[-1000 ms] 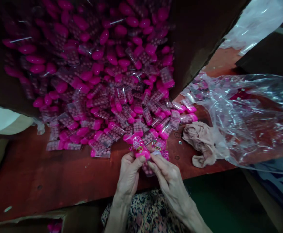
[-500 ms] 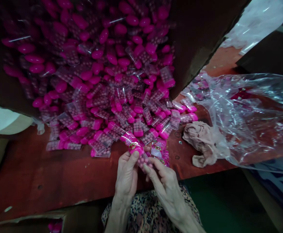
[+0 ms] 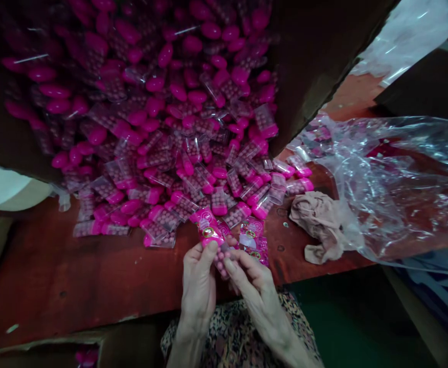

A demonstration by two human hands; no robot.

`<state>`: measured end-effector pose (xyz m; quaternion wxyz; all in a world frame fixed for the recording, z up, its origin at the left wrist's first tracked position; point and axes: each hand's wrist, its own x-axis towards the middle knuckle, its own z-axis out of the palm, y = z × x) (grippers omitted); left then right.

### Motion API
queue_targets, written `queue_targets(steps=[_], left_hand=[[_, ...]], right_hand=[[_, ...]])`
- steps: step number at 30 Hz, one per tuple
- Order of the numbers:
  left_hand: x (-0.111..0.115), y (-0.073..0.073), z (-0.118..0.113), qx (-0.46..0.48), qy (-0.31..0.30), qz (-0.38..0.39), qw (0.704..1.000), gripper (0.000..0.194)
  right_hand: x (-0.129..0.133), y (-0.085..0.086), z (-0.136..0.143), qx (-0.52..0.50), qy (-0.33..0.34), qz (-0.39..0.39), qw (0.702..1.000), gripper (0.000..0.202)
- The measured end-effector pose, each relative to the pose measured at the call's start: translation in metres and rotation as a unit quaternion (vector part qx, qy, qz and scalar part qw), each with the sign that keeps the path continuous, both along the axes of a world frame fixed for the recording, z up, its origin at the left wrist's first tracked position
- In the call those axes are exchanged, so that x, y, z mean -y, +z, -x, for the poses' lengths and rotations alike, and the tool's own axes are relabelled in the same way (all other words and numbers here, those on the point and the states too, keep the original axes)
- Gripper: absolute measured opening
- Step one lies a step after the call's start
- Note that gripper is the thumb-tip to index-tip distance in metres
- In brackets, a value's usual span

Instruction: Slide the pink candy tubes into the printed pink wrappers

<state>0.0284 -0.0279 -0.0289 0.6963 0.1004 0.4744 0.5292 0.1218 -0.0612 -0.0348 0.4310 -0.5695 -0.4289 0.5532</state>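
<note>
Near the table's front edge, my left hand (image 3: 200, 281) pinches a small clear container of pink balls (image 3: 221, 259) with its thumb on top. My right hand (image 3: 252, 278) grips the same container from the right, thumb and fingers closed on its side. A shiny pink printed wrapper (image 3: 207, 227) covers the container's far end and points up and left. Just beyond my right hand, more pink printed wrappers (image 3: 253, 237) lie flat on the table. The fingertips under the container are partly hidden.
Beyond my hands, a large heap of similar containers (image 3: 162, 163) spills from a dark box (image 3: 308, 66) onto the red table (image 3: 55, 276). On the right lie a crumpled beige cloth (image 3: 316, 222) and clear plastic bags (image 3: 396, 189). A white round object (image 3: 13, 189) is at left.
Both hands have shifted slightly left with the container. The container and wrapper have turned more upright, and the wrapper's printed face shows more fully.
</note>
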Motion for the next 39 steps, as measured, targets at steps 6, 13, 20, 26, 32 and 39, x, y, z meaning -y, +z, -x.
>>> queue_targets(steps=[6, 13, 20, 26, 32, 39], left_hand=[[0.001, -0.002, 0.001, -0.004, -0.004, 0.001, 1.0, 0.014], [-0.001, 0.001, 0.004, 0.016, 0.019, -0.03, 0.999, 0.023], [0.012, -0.004, -0.009, -0.007, 0.075, 0.011, 0.997, 0.026], [0.005, -0.002, 0.004, -0.019, 0.044, -0.025, 0.999, 0.032], [0.013, -0.005, 0.0, -0.06, -0.006, 0.006, 0.998, 0.021], [0.011, -0.002, 0.002, 0.008, 0.007, 0.018, 1.0, 0.024]], right_hand=[[0.002, 0.0, 0.004, 0.097, -0.042, -0.098, 0.99, 0.018], [-0.005, -0.003, 0.004, -0.035, -0.022, -0.014, 0.999, 0.021], [-0.001, -0.001, 0.013, -0.025, -0.062, -0.035, 0.997, 0.02], [0.0, -0.007, 0.012, -0.045, -0.019, 0.002, 0.999, 0.022], [-0.001, -0.005, 0.011, -0.013, -0.044, -0.009, 0.999, 0.023], [-0.011, -0.007, 0.008, -0.152, -0.052, 0.032, 0.986, 0.015]])
